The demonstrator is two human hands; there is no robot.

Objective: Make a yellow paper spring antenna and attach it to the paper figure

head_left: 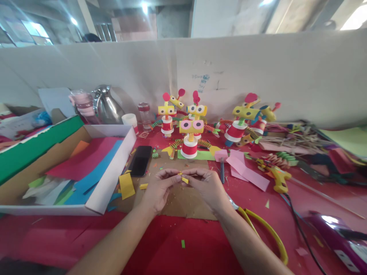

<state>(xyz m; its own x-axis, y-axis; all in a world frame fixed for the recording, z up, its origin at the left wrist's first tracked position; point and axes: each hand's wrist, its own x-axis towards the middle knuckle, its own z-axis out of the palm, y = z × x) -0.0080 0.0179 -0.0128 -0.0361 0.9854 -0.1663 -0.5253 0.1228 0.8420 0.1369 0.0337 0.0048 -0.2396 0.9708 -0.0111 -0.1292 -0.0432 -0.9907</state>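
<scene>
Pinching a small yellow paper piece between fingertips, the left hand and right hand meet above a brown cardboard sheet on the red table. Both hands' thumbs and forefingers are closed on the piece, which is in the middle of the scene. A yellow paper rectangle and a black phone are to the left, beside an open box of coloured paper. At the far side stand paper-cup figures with round eyes and coiled arms; left of them are a glass jar, a white cup and a metal jug. To the right lie a dark pen, pink paper strips, a yellow glue gun and, nearer, yellow-handled scissors. The far wall carries blue handwriting, apparently with digits, too faint to read surely. Marks on the nearest figure's cup cannot be read.
</scene>
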